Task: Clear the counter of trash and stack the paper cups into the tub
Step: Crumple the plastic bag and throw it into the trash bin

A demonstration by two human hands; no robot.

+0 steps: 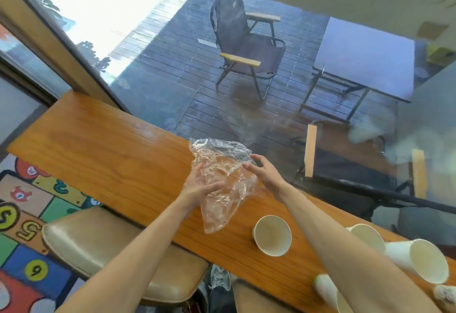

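A crumpled clear plastic bag point(222, 182) hangs above the wooden counter point(111, 155). My left hand point(197, 187) grips its left side, thumb across the front. My right hand point(264, 172) pinches the bag's upper right edge with fingers partly spread. One white paper cup point(272, 236) stands upright on the counter below the bag. More white paper cups lie on their sides at the right: one point(367, 236) behind my right forearm, a large one point(424, 263) by the edge, and another point(328, 290) at the bottom. No tub is in view.
A tan cushioned stool point(98, 246) stands under the counter's near edge, over a colourful numbered floor mat point(29, 214). A window point(246, 66) runs along the counter's far side, with a folding chair and table on the deck outside. Crumpled white paper point(444, 295) lies at the far right.
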